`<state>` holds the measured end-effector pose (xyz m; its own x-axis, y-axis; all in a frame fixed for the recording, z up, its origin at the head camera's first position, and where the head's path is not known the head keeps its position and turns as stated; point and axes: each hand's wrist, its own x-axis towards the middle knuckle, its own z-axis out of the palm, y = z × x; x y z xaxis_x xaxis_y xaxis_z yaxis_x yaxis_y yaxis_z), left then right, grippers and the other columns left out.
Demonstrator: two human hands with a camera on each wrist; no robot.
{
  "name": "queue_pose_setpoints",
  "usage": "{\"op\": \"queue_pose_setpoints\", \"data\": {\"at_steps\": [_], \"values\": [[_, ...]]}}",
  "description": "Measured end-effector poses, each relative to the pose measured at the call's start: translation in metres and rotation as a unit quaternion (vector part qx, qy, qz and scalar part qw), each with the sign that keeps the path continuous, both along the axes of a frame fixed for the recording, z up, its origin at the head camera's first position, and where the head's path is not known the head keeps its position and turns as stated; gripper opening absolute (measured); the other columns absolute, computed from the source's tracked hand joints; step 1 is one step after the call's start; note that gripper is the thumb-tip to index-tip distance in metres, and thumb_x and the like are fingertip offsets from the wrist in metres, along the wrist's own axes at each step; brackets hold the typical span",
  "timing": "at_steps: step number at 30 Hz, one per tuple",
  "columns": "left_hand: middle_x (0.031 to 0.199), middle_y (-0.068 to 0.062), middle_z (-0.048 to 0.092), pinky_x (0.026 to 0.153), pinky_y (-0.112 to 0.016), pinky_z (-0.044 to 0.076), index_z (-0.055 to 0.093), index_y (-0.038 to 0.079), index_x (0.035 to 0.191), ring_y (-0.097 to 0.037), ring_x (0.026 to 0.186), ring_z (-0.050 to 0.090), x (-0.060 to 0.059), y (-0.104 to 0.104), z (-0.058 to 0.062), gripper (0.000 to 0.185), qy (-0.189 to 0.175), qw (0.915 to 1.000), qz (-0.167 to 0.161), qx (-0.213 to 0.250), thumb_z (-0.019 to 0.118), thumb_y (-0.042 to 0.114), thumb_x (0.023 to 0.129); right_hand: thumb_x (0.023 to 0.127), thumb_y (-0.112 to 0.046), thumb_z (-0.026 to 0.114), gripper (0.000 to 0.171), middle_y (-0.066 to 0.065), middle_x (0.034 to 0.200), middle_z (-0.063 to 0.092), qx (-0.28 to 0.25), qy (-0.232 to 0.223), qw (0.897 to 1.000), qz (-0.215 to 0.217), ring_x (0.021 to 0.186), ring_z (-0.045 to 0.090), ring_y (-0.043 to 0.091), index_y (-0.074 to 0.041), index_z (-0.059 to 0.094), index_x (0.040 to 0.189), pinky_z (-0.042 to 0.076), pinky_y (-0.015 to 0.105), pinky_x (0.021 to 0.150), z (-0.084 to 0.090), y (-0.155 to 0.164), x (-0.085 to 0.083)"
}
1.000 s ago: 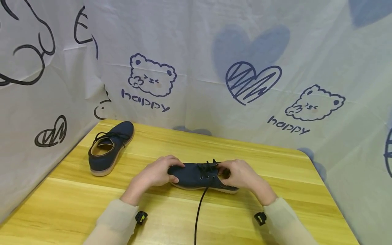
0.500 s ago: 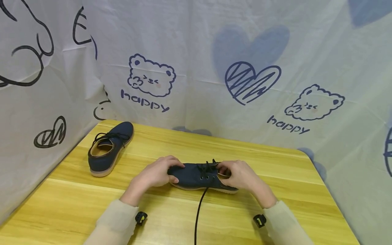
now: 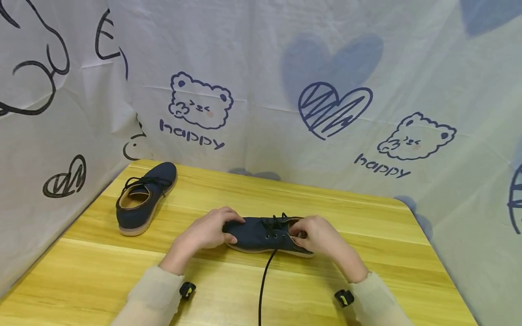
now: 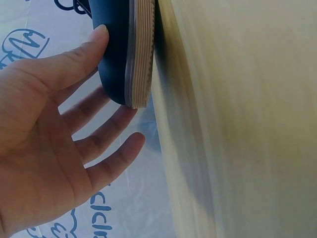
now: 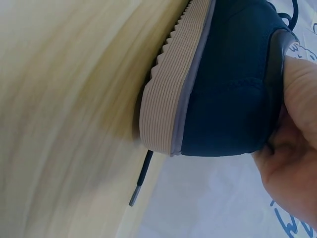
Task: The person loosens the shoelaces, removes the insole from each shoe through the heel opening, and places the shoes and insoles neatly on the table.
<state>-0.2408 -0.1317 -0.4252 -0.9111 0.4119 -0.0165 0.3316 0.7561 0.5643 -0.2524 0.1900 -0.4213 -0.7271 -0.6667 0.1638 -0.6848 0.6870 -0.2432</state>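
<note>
A navy lace-up shoe [image 3: 253,233] lies with its toe to the left, black laces [image 3: 268,225] partly threaded near the opening. One long lace [image 3: 264,280] runs from its near side to the front of the table. My left hand [image 3: 205,229] holds the toe, its thumb [image 4: 94,47] on the near side and the other fingers behind. At the opening, my right hand [image 3: 320,236] grips the collar, thumb and fingers reaching inside; some of those fingertips are hidden. In the right wrist view a lace tip [image 5: 136,192] shows beyond the ridged sole [image 5: 171,99].
A matching navy shoe [image 3: 138,217], laced and tied, stands at the back left of the wooden table [image 3: 228,290]. White cloth [image 3: 261,54] printed with hearts and bears hangs behind and at the sides. Small black devices [image 3: 344,297] sit at both wrists.
My right hand shifts slightly at the shoe's opening, its fingers moving from the tongue area further into the opening. My left hand keeps its hold on the toe.
</note>
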Motion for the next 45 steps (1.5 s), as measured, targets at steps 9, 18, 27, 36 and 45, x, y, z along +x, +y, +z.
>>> {"op": "queue_pose_setpoints", "data": {"at_steps": [9,18,27,36,45], "values": [[0.147,-0.005,0.057,0.109,-0.056,0.045,0.071,0.022,0.134,-0.036,0.138,0.050,0.001,0.000,-0.003,0.045,-0.004,1.0000,-0.001,-0.003,0.083,0.018,0.091,0.093,-0.016,0.078,0.006,-0.007,0.091,0.076,-0.001,0.018,0.999,-0.035,0.077,0.069,0.008,-0.018,0.080,0.098,0.056,0.027,0.068,-0.003,0.000,0.004],[0.147,-0.005,0.057,0.109,-0.057,0.045,0.071,0.023,0.134,-0.036,0.137,0.050,0.000,0.000,-0.002,0.045,-0.001,1.0000,0.002,-0.002,0.083,0.016,0.091,0.099,-0.020,0.073,0.004,-0.011,0.088,0.069,-0.009,-0.025,0.997,-0.075,0.074,0.061,0.003,-0.017,0.075,0.099,0.052,0.028,0.068,-0.002,0.000,0.000],[0.146,-0.005,0.057,0.109,-0.056,0.045,0.071,0.022,0.134,-0.036,0.137,0.050,0.000,0.000,-0.003,0.045,0.002,1.0000,0.003,-0.003,0.083,0.016,0.091,0.100,-0.017,0.070,0.006,-0.010,0.088,0.070,-0.058,-0.061,0.993,-0.078,0.072,0.060,0.001,-0.019,0.075,0.101,0.053,0.029,0.069,-0.003,0.003,-0.004],[0.147,-0.005,0.057,0.109,-0.057,0.045,0.071,0.022,0.134,-0.036,0.138,0.049,0.000,0.000,-0.002,0.046,0.001,1.0000,0.003,-0.002,0.084,0.016,0.090,0.103,-0.015,0.066,0.008,-0.007,0.090,0.070,-0.100,-0.108,0.987,-0.070,0.064,0.051,0.007,-0.017,0.074,0.101,0.047,0.028,0.063,0.004,0.001,-0.008],[0.147,-0.005,0.057,0.110,-0.055,0.045,0.071,0.022,0.134,-0.035,0.138,0.050,-0.001,0.000,-0.004,0.046,0.003,1.0000,0.005,-0.003,0.084,0.017,0.090,0.106,-0.011,0.061,0.013,0.004,0.099,0.069,-0.177,-0.196,0.961,-0.081,0.057,0.042,0.010,-0.010,0.074,0.108,0.041,0.026,0.055,-0.002,0.003,-0.014]]}}
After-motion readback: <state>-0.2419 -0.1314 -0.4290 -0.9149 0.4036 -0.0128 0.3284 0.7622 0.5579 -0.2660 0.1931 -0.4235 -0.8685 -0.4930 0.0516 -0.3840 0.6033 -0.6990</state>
